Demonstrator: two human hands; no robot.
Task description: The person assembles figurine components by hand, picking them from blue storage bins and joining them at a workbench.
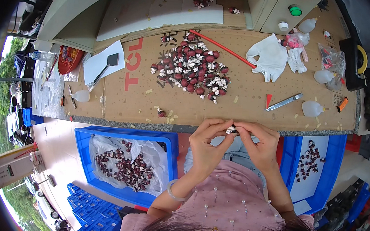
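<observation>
My left hand [209, 141] and my right hand [261, 146] meet just off the front edge of the bench. Between their fingertips they pinch a small white-and-dark piece [231, 129], mostly covered by the fingers. It resembles the pieces in the heap [194, 67] beyond my hands, which are small, round and dark red with white parts, like little figurines. One such loose piece [161, 113] lies near the bench edge, left of my hands.
Cardboard [128, 101] covers the bench. On it lie a red rod [222, 48], a white glove [268, 56], metal tweezers [284, 102], a squeeze bottle [312, 108] and white paper [114, 66]. Blue bins [174, 152] [334, 165] holding similar pieces flank me below.
</observation>
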